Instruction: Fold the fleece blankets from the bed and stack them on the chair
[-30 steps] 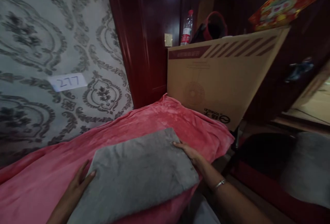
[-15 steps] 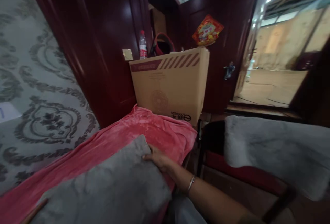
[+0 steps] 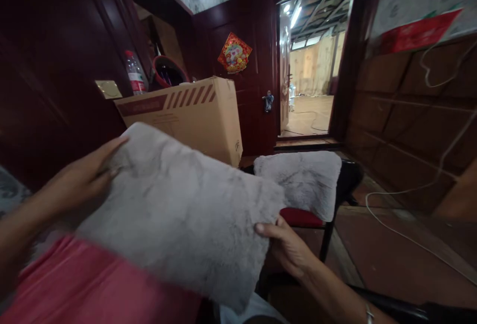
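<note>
a dark red door stands behind a large cardboard box. the box's contents cannot be seen. at the lower left, a pink cover lies over a surface whose shape is hidden. a black chair with a red seat stands to the right, a gray fleece draped over it, short of the chair's right corner.

the gray cloth is in the person's two hands, raised in front of the box and above the near right end of the pink cover. the left hand grasps its upper left corner, slightly blurred; the right hand grips its right edge, thumb on the near face. the step in hand seems to be handling the cloth as one spread panel, tilted down to the right; the next move probably calls for two firm grips so that it does not sag.

by the box's top left corner sit a red-rimmed container, its inside too dark to read, and a red-capped bottle, its fill unclear.
</note>
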